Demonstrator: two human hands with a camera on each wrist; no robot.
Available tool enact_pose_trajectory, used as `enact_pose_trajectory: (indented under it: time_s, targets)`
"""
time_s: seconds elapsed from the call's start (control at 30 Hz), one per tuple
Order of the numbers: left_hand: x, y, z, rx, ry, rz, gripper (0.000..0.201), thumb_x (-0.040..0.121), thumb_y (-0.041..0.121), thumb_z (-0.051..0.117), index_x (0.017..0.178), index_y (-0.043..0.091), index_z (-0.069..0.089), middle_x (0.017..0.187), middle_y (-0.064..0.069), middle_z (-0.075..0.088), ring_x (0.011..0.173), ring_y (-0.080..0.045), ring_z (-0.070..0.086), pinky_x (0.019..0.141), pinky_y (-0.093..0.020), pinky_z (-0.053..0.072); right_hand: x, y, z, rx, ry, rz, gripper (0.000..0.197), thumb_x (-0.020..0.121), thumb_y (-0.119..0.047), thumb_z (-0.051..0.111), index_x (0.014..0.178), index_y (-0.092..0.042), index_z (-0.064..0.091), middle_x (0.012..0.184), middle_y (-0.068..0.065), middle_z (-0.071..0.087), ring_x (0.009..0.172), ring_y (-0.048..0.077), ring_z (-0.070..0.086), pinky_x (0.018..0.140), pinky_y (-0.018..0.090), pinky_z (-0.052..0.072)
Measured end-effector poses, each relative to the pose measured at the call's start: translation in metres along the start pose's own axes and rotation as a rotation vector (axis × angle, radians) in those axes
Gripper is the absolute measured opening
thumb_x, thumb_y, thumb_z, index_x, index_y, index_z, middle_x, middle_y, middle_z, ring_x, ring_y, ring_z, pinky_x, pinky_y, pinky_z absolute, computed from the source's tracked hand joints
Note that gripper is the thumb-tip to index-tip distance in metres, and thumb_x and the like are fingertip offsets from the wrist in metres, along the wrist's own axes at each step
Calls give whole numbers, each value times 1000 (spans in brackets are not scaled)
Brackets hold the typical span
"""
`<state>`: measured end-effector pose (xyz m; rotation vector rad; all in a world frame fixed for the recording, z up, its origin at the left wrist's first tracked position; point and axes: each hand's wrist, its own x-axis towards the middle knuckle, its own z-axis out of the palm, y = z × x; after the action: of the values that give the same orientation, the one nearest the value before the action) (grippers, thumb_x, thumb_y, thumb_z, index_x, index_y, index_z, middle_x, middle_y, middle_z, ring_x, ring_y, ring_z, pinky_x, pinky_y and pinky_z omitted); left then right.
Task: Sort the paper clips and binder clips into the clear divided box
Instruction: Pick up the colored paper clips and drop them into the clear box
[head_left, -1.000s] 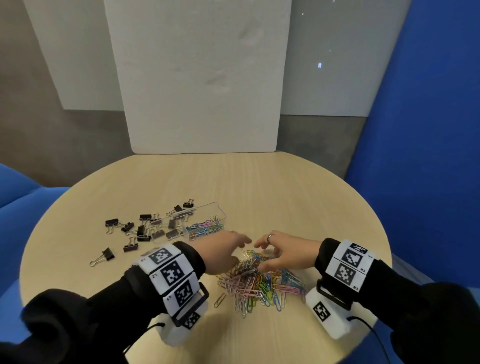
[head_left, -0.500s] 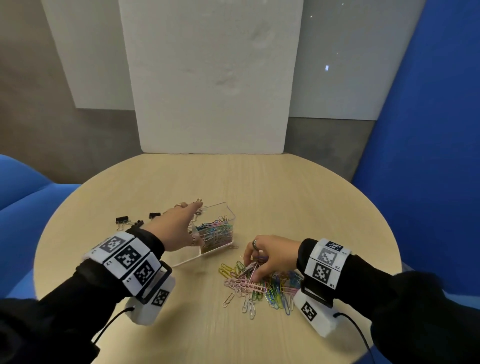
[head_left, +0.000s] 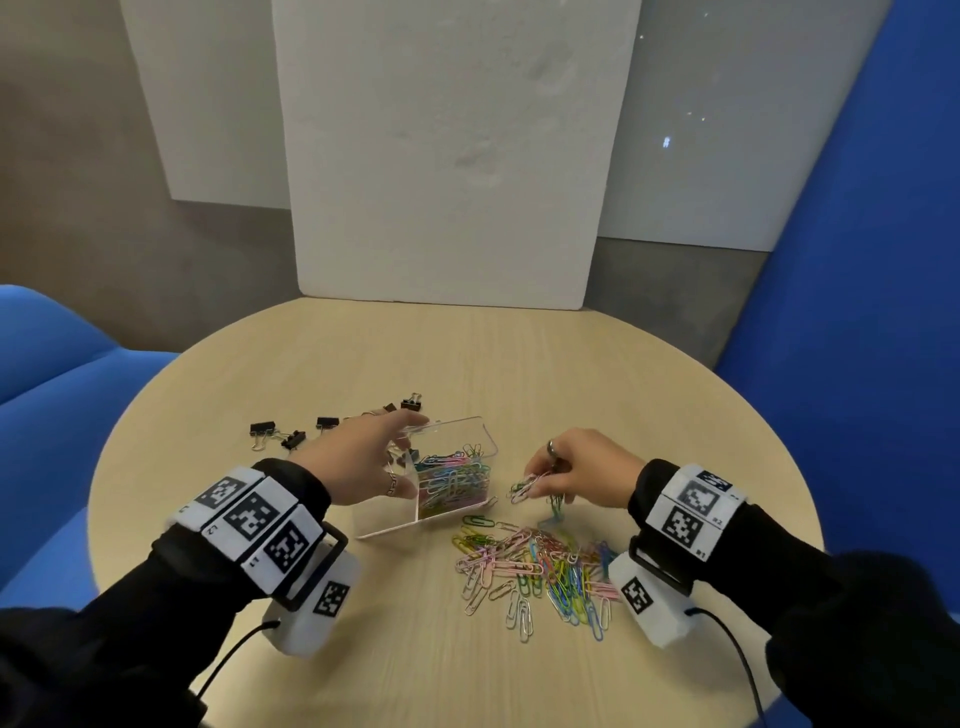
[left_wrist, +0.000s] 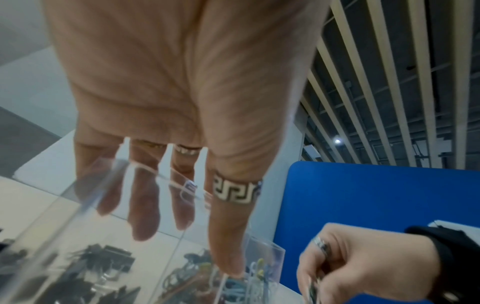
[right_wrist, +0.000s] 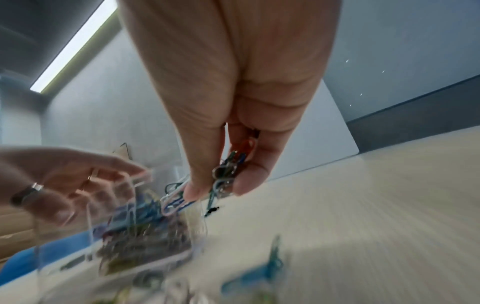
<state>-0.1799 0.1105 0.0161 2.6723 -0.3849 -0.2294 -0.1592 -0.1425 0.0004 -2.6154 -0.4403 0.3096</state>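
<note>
The clear divided box (head_left: 467, 431) stands tilted on the round table (head_left: 623, 415). Its right compartment is full of coloured paper clips (head_left: 452, 480); dark binder clips (left_wrist: 91, 267) lie in the left one. My left hand (head_left: 384, 452) grips the box, fingers (left_wrist: 142, 205) behind the far wall and thumb over the near side. My right hand (head_left: 540, 486) hovers just right of the box and pinches a small bunch of paper clips (right_wrist: 228, 170). A loose pile of paper clips (head_left: 535, 571) lies below it.
Several black binder clips (head_left: 293, 439) lie on the table left of and behind the box. A white foam board (head_left: 447, 156) stands at the table's far edge. Blue seats (head_left: 47, 353) and a blue panel (head_left: 857, 312) flank the table.
My left hand left the pile, moved to the box, gripped and tilted it. My right hand gathered clips from the pile and lifted them toward the box.
</note>
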Motion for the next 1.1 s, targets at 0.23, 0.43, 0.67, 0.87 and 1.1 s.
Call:
enact_pose_trajectory:
  time_s: [0.23,0.43,0.67,0.87,1.1]
  targets:
    - [0,-3,0,-16,-6,26,77,77,26,73,141,29,31,125,3,53,96,-11,52,84,-21,43,4,-27,-31,36,218,-74,20,82,-21,70,99,-11,70,64,-14,59,50,-2,54,55,5,44]
    - [0,-2,1,0,1,29,76,78,27,73,141,30,30,125,3,53,98,-12,53,88,-25,45,27,-67,-18,-7,229,-158,25,83,-19,68,106,-9,69,86,-2,66,65,3,55,66,11,44]
    - [0,-3,1,-2,-4,35,76,78,26,73,141,28,30,127,2,53,97,-11,51,86,-23,43,33,-77,6,-58,158,-223,23,82,-9,69,105,-8,70,102,7,72,92,13,66,86,17,50]
    - [1,-3,1,-12,-6,31,75,78,26,72,141,28,30,126,2,52,100,-13,52,86,-24,44,26,-65,-2,-66,227,-307,21,84,-18,68,104,-14,70,98,4,72,88,10,66,82,14,50]
    - [0,-4,2,-24,-6,29,76,78,26,73,141,29,30,126,2,51,100,-12,52,87,-23,43,20,-61,14,-376,-41,-307,37,94,-46,42,117,-26,64,117,-5,62,107,13,46,95,33,36]
